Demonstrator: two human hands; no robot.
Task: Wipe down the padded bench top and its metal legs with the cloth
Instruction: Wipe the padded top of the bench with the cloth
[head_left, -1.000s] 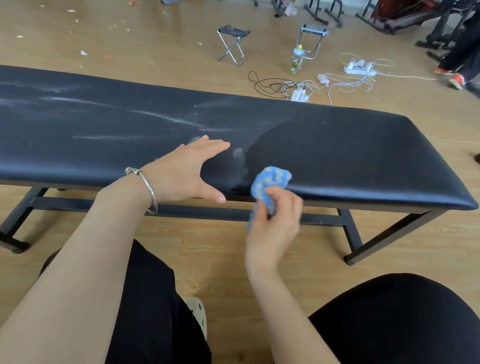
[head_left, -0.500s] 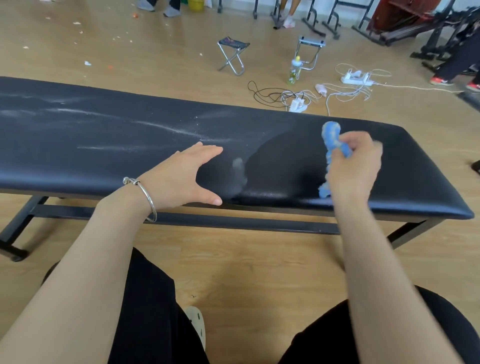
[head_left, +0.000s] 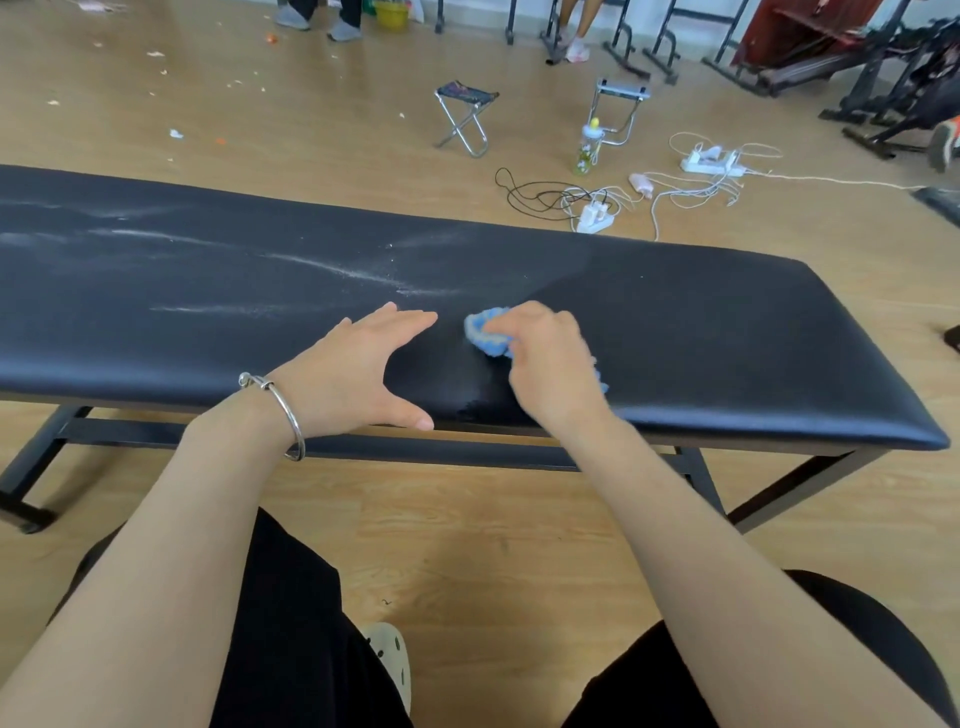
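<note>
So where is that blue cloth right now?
In the head view the blue cloth sits near the middle of the bench top, gripped by the right hand, just right of the open left hand.

A single wide-angle camera is riding on the person's head, looking forward and steeply down. It is sitting close above the counter (head_left: 701, 338), which is running across the frame from left to right, while the wooden floor (head_left: 311, 130) is stretching away beyond it toward the room's far side.
</note>
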